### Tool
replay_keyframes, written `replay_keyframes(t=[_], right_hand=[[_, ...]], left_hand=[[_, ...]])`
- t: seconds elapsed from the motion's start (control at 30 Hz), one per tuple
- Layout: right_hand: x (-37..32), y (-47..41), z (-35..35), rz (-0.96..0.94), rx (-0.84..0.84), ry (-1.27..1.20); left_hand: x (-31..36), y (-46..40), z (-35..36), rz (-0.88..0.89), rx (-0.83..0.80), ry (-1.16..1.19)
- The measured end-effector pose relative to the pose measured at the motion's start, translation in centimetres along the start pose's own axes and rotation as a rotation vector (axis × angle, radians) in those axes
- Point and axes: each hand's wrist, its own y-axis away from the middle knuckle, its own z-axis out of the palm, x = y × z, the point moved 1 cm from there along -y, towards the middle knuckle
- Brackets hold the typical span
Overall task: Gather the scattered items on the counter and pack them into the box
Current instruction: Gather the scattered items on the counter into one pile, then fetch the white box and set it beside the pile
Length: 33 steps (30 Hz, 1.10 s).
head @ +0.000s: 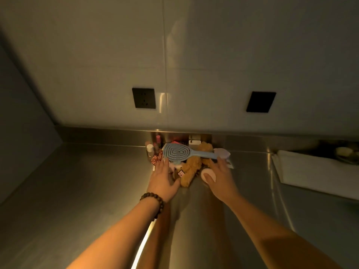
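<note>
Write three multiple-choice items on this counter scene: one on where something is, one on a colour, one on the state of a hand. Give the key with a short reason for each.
1. Where does the hairbrush lie?
A. On top of the pile of items
B. On the folded white cloth
C. Alone at the counter's near edge

2. What colour is the hairbrush?
A. Red
B. Light blue
C. Black

3. How is the left hand held?
A. Clenched in a fist
B. Open, fingers spread against the pile
C. Lifted high off the counter

Key:
1 A: the brush rests across the brown plush toy and the other small items by the back wall.
2 B: its oval head and handle are pale blue.
3 B: the left hand lies flat and open at the pile's left side, as the right hand does at its right side.
</note>
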Motion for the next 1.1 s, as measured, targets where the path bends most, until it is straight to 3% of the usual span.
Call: replay_keyframes(t=[0.33, 0.63, 1.1], right_hand=[[-2.6, 14.8, -1.0, 0.135, -0.076, 0.088], [-1.4, 23.1, -4.4, 0.271, 0.010, 0.072], [12.7, 44.3, -19.9, 0.773, 0.301, 0.092]], left_hand=[[1.3, 13.8, 0.2, 0.042, -0.016, -0.097], [5.3, 20.1, 1.8, 0.093, -0.091, -0.093], [27.9, 28.8, 15.7, 0.523, -0.449, 0.035]])
